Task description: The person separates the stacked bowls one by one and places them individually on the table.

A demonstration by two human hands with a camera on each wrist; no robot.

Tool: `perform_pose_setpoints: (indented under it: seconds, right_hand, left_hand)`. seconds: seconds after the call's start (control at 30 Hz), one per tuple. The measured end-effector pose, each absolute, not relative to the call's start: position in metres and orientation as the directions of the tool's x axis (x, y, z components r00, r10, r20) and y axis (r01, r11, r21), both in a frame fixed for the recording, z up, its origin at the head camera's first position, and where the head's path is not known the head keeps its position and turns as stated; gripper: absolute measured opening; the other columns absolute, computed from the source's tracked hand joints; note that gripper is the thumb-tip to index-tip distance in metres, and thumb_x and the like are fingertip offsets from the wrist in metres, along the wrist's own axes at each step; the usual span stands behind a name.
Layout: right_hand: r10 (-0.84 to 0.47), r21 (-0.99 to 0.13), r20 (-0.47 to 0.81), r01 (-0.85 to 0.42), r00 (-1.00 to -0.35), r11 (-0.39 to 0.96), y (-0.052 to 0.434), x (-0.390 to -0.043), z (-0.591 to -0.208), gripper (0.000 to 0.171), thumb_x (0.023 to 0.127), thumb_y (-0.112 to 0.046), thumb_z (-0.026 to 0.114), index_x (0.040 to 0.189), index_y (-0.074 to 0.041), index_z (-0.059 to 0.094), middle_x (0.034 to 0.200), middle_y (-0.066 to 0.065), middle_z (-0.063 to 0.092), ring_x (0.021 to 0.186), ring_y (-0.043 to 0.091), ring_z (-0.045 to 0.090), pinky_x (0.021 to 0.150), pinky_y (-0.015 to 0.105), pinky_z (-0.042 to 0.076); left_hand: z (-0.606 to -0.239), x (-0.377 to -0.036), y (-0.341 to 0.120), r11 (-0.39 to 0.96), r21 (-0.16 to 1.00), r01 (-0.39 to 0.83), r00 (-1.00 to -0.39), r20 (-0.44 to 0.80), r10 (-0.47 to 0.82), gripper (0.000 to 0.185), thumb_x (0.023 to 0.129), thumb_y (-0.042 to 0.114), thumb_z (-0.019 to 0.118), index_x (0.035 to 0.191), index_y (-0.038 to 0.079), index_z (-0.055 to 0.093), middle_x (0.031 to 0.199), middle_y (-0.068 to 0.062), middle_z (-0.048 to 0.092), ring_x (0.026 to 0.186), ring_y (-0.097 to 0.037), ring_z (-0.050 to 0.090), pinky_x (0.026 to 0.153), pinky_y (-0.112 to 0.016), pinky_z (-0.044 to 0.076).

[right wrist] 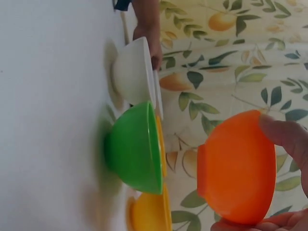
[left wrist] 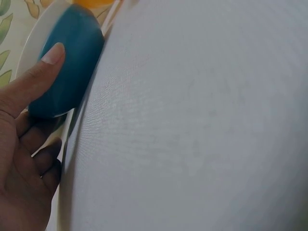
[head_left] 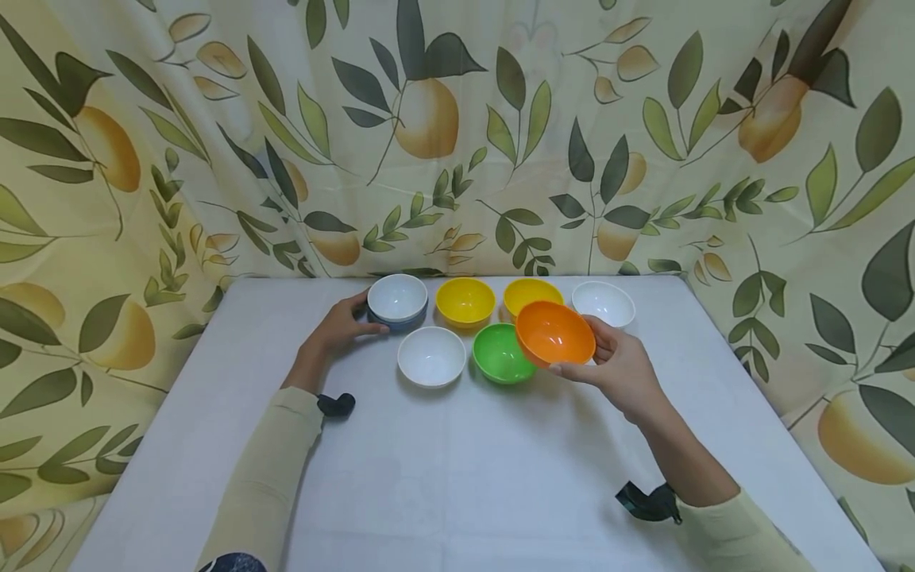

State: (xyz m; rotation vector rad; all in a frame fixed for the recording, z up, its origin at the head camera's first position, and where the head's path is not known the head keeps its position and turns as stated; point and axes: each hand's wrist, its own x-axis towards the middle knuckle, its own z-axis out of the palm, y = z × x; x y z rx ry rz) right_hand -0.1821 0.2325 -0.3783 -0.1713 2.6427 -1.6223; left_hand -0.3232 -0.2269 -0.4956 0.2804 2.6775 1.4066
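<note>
My left hand grips a blue bowl at the back left, and a white bowl sits in it. In the left wrist view the thumb lies along the blue bowl's outer wall, with the other fingers partly hidden underneath. My right hand holds an orange bowl by its side, thumb and fingers at the rim. It hangs above the table, partly covering a green bowl and a yellow bowl. The right wrist view shows the orange bowl apart from the green one.
Another yellow bowl stands in the back row, and a white bowl ends that row at the right. A further white bowl is in front, left of the green one. White cloth covers the table; a patterned curtain hangs behind.
</note>
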Motion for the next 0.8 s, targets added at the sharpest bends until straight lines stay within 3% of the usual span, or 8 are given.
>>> perform_pose_setpoints:
  seconds: [0.37, 0.63, 0.8]
  right_hand:
    - [-0.012, -0.861, 0.035, -0.036, -0.999, 0.508, 0.248, -0.173, -0.390, 0.094, 0.085, -0.024, 0.091, 0.159, 0.003, 0.039, 0.156, 0.024, 0.049, 0.139, 0.043, 0.051, 0.101, 0.043, 0.050]
    - [0.039, -0.864, 0.010, 0.011, -0.999, 0.504, 0.254, -0.174, -0.405, 0.094, 0.086, -0.016, 0.089, 0.162, 0.000, 0.036, 0.159, 0.023, 0.046, 0.143, 0.042, 0.048, 0.101, 0.035, 0.050]
    - [0.079, -0.856, -0.035, 0.071, -0.996, 0.512, 0.256, -0.176, -0.411, 0.099, 0.087, -0.016, 0.088, 0.164, 0.000, 0.029, 0.162, 0.023, 0.041, 0.147, 0.043, 0.042, 0.108, 0.047, 0.046]
  left_hand:
    - [-0.498, -0.323, -0.227, 0.552, 0.824, 0.129, -0.976, 0.007, 0.218, 0.101, 0.083, 0.028, 0.092, 0.164, 0.007, 0.035, 0.166, -0.016, 0.037, 0.156, -0.035, 0.025, 0.128, -0.051, 0.018]
    - [-0.497, -0.324, -0.227, 0.552, 0.826, 0.109, -0.978, -0.011, 0.210, 0.102, 0.083, 0.030, 0.092, 0.165, 0.009, 0.035, 0.167, -0.014, 0.036, 0.157, -0.035, 0.025, 0.128, -0.052, 0.018]
    - [-0.498, -0.325, -0.227, 0.562, 0.820, 0.111, -0.977, -0.013, 0.211, 0.103, 0.083, 0.030, 0.092, 0.165, 0.008, 0.033, 0.167, -0.017, 0.035, 0.156, -0.037, 0.025, 0.128, -0.053, 0.019]
